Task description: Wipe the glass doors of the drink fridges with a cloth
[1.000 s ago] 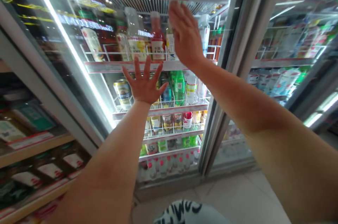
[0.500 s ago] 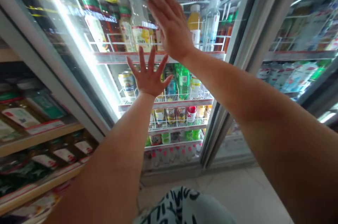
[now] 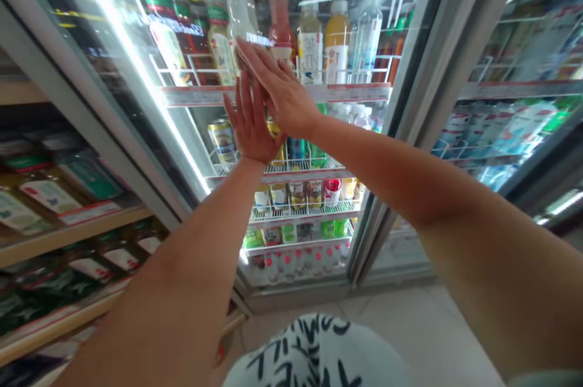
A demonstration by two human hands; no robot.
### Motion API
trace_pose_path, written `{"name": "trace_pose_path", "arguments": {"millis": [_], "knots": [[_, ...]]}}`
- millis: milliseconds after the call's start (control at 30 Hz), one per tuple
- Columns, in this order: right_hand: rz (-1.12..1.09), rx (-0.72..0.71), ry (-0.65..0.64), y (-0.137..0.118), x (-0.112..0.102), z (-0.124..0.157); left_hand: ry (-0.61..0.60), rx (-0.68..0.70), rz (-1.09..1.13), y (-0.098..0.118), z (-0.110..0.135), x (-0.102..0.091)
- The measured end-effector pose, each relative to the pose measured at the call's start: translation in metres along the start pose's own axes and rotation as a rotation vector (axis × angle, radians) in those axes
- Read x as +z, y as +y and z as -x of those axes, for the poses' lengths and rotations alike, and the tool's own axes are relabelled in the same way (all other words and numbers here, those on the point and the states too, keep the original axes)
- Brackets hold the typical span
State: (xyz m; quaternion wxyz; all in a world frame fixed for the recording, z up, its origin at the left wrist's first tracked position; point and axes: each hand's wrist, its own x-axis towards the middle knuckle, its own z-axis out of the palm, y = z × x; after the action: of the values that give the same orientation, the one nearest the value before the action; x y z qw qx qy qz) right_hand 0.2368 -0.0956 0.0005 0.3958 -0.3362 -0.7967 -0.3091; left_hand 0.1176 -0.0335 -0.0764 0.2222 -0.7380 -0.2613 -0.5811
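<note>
In front of the lit drinks fridge, my left hand [image 3: 250, 123] is raised with its fingers stretched upward, holding nothing that I can see. My right hand [image 3: 286, 92] lies flat and slanted, its long fingers pointing up and left over the left fingertips. The two hands overlap, and I cannot tell whether they touch. Reflections mark a glass door [image 3: 191, 28] between the hands and the drinks. Behind my right fingers stand a clear bottle [image 3: 237, 4] and a red bottle [image 3: 280, 22]. The right palm is hidden.
Bottles fill the top fridge shelf [image 3: 350, 93], with cans and bottles below. A metal door frame [image 3: 437, 59] runs down the right side, beside another fridge. Wooden shelves [image 3: 77, 232] with bottles stand at the left. Pale floor tiles [image 3: 428, 332] lie below.
My right hand has moved down and left, from the upper bottles to across the left fingertips. The left fingers were spread wide and are now closer together.
</note>
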Motion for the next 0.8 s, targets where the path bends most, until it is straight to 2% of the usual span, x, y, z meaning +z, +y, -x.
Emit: {"name": "trace_pose_path", "arguments": {"millis": [67,167,267,367,433,600,733,800], "knots": [[-0.102,0.010,-0.025,-0.006,-0.002,0.002,0.041,0.005,-0.005,-0.001,0.001,0.000],[-0.123,0.019,-0.028,0.001,-0.025,-0.004,0.039,-0.011,-0.012,-0.001,0.001,-0.003],[0.044,0.163,0.091,0.019,-0.058,-0.006,-0.006,-0.006,0.002,0.000,0.001,-0.007],[0.191,0.267,0.066,0.036,-0.077,0.005,-0.018,0.010,0.015,0.001,0.002,-0.010],[0.200,0.265,0.016,0.044,-0.078,0.014,-0.018,0.019,0.006,0.002,0.003,-0.011],[0.169,0.250,0.067,0.049,-0.070,0.020,-0.036,0.034,-0.075,-0.002,-0.006,-0.024],[0.266,0.274,0.030,0.044,-0.072,0.020,-0.115,0.079,0.001,-0.021,-0.046,-0.047],[0.311,0.296,0.046,0.040,-0.074,0.022,-0.086,0.084,0.031,-0.029,-0.071,-0.053]]}}
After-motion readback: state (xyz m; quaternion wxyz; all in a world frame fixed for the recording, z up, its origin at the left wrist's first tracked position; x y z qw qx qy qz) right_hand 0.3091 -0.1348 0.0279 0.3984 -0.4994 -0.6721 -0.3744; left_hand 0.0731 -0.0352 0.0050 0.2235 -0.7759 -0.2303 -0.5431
